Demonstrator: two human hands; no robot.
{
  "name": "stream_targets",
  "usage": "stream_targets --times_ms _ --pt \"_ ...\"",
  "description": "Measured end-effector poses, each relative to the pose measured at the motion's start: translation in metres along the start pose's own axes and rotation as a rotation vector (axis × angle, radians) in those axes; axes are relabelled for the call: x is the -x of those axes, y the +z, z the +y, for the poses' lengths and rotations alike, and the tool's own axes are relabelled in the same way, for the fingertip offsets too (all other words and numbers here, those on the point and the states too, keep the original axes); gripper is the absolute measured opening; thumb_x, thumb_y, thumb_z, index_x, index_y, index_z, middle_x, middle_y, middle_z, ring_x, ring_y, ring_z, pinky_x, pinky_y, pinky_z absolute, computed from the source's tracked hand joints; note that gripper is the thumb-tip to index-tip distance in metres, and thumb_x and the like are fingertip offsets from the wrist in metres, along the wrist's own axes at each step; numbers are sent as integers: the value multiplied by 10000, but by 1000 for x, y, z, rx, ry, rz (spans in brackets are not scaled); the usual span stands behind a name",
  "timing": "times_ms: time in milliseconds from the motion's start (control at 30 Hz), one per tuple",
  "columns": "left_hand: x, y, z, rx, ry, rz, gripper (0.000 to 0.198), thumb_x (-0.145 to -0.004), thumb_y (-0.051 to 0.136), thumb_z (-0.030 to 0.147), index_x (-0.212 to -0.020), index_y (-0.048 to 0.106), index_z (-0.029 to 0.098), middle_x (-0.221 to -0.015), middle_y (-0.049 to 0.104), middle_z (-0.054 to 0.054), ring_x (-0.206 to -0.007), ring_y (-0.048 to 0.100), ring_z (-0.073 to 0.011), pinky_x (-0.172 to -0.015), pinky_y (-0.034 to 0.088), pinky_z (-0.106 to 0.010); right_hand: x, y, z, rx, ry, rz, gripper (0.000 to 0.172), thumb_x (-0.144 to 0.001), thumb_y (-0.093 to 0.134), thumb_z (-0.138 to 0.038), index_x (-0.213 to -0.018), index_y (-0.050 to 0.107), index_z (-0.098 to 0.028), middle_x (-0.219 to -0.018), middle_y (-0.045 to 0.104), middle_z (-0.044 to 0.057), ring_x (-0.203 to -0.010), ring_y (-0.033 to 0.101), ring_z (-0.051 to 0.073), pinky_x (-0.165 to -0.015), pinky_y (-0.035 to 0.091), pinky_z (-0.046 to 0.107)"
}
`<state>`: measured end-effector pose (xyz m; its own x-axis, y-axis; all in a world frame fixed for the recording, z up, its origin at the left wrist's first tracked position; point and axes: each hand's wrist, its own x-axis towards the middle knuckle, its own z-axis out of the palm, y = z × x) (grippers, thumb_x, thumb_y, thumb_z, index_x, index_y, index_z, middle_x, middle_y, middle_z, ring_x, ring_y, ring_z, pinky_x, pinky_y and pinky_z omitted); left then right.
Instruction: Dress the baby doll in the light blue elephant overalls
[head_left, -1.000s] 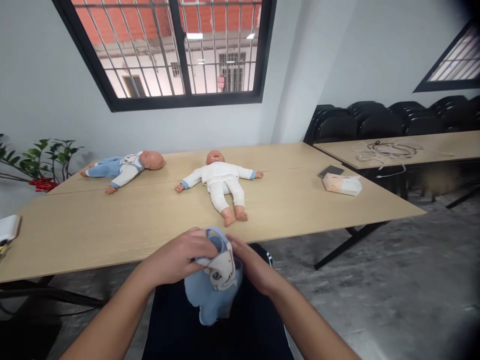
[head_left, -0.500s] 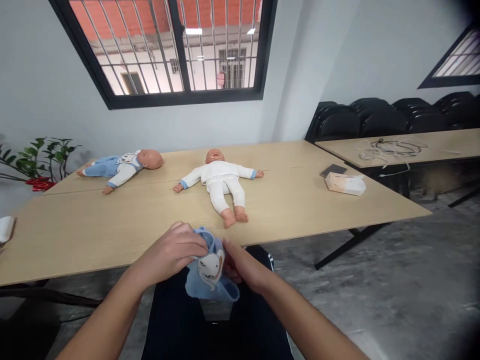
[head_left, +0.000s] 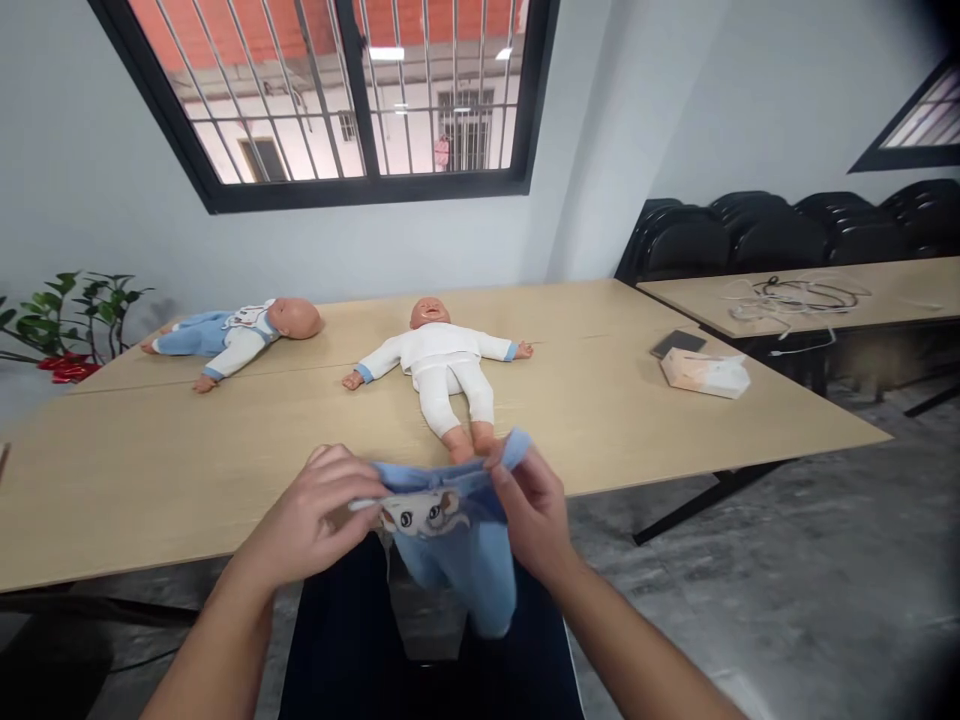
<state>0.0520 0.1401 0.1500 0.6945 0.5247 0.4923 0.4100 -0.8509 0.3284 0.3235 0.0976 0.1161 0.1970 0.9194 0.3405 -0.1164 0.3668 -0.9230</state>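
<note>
Tan table (head_left: 600, 410), 2 dolls (head_left: 450, 348) atop, left hand (head_left: 311, 512) pinching blue garment (head_left: 461, 550), right hand (head_left: 537, 510) likewise

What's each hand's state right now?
Left hand: closed, holding one side of the blue garment at its top edge.
Right hand: closed, holding the other side.

The white-clad doll (head_left: 448, 350) blocks us beyond the blue garment (head_left: 471, 560); between doll and packet (head_left: 705, 373), the desk (head_left: 592, 410) gives us room.
</note>
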Motion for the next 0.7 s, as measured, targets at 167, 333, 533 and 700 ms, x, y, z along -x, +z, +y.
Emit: stream_targets --times_ms 167,333,533,700 --pt "-56 24 -33 -102 -137 239 164 -998 605 320 -889 685 228 -926 729 -26 -918 591 -213 -916 392 -417 -87 -12 -14 457 -354 -97 203 -982 589 -372 -839 631 -233 -903 613 37 -904 571 212 -864 455 367" --pt "-135 42 -97 -165 -227 366 259 -995 576 429 -911 733 241 -1015 742 -54 -1001 572 -251 -960 368 -436 -203 -6 14 440 -349 30 231 -942 588 -435 -885 641 -217 -911 614 28 -897 569 195 -857 465 332" --pt "-180 68 -170 125 -483 432 410 -1039 384 390 -910 741 234 -1056 746 -66 -1097 603 -249 -1050 369 -415 -290 -1 58 549 -214 97 252 -853 568 -437 -721 576 -223 -854 599 32 -880 552 210 -834 451 328" --pt "-177 112 -211 327 -730 455 254 -906 631 413 -930 707 172 -971 744 -109 -939 657 -253 -871 477 -360 -294 -6 106 599 -19 -23 294 -863 477 -449 -673 523 -229 -669 533 -14 -707 505 188 -682 380 304"
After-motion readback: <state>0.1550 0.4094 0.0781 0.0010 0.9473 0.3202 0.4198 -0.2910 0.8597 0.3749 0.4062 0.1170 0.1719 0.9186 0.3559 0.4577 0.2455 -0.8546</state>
